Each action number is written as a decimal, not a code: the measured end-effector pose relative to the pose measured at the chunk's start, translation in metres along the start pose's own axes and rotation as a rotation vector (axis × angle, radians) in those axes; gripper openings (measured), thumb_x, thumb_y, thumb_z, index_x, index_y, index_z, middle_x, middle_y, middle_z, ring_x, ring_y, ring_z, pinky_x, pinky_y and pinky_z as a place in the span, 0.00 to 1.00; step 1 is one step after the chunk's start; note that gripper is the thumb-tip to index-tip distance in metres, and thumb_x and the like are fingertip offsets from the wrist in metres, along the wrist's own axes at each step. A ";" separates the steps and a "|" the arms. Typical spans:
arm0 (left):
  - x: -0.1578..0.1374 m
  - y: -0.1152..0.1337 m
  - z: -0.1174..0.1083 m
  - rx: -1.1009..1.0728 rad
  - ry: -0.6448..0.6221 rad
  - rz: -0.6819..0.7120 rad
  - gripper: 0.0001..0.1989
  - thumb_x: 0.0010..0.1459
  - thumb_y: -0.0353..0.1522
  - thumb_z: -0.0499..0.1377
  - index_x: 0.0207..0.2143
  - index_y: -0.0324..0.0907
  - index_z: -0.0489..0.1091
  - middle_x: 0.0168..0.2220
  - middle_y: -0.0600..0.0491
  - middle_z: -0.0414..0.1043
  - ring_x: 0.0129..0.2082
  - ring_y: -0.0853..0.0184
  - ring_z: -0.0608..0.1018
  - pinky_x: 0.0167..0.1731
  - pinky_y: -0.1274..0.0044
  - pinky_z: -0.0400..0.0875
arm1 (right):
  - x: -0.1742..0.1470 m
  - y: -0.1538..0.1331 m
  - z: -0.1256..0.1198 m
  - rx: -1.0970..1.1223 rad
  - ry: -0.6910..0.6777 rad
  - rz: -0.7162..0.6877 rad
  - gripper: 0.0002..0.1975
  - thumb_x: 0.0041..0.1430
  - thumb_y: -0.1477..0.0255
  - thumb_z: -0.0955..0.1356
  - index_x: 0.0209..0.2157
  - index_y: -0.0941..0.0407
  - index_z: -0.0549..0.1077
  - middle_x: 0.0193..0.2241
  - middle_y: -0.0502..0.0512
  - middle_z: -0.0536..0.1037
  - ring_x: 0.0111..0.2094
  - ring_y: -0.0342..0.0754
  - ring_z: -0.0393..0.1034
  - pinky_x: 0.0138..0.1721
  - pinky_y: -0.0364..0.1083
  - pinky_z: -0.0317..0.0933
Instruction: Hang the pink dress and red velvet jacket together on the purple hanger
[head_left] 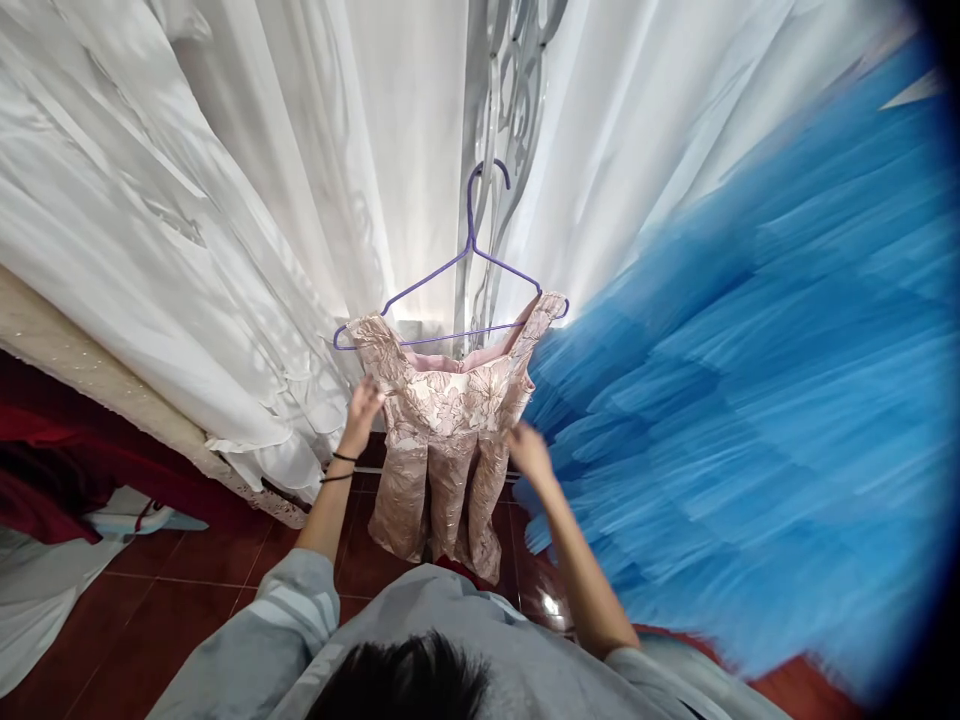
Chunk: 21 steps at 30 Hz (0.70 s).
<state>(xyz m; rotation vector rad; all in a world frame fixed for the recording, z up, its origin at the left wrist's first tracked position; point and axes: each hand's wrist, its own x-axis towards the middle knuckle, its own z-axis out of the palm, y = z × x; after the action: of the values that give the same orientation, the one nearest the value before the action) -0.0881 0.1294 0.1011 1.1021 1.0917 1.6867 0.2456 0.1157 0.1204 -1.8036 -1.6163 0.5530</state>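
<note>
A pink brocade dress (pixel 450 410) with a floral pattern hangs by its wide shoulder straps from a purple hanger (pixel 471 240). The hanger's hook is up against a white ornamental metal frame (pixel 517 90). At the dress's left side, just below the armhole, my left hand (pixel 364 412) has its fingers closed on the fabric's edge. My right hand (pixel 531 452) is at the opposite side near the waist, fingers curled in against the cloth. The skirt falls in folds between my forearms, its hem close to my body.
White curtains (pixel 300 120) hang behind the dress on both sides. A big blue tulle gown (pixel 750 380) fills the right, close to my right arm. Dark red cloth (pixel 45 430) and a pale hanger (pixel 142 520) are at left, above red floor tiles (pixel 195 550).
</note>
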 end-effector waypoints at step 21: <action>0.081 0.075 0.010 -0.361 0.220 0.108 0.17 0.47 0.41 0.72 0.33 0.39 0.73 0.31 0.54 0.76 0.28 0.72 0.77 0.31 0.81 0.74 | 0.120 -0.012 -0.077 1.049 0.270 -0.247 0.32 0.36 0.42 0.75 0.21 0.55 0.64 0.18 0.43 0.54 0.19 0.37 0.48 0.18 0.40 0.52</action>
<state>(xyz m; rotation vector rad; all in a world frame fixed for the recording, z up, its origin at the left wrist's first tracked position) -0.1136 0.1864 0.1927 0.7699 0.8241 2.0314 0.3081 0.2197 0.1954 -0.8359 -1.0114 0.7952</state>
